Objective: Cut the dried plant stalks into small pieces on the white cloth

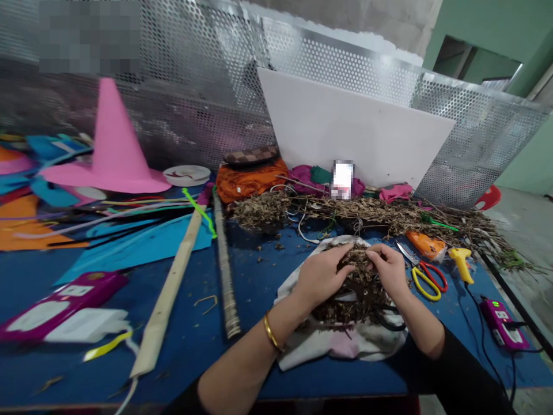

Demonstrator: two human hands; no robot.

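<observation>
A brown clump of dried plants (341, 308) lies on a white cloth (298, 354) with a pinkish patch. My left hand (324, 274) curls over the clump's upper left, thumb and fingers gripping its crumbly stems. From the right, my right hand (387, 268) pinches dried bits at the top of the clump, thumb against fingers. The fingertips of both hands are partly hidden in the plant matter. A black loop, perhaps a cable or a handle, shows at the clump's lower right, beside my right wrist.
Red-and-yellow scissors (425, 279), a yellow glue gun (460, 265) and a purple power strip (503, 325) with cords lie right. Dried branches (389, 213) line the back near a lit phone (343, 180). Leftward are a pale stick (168, 294), bark-covered stick (224, 271) and pink cone hat (114, 144).
</observation>
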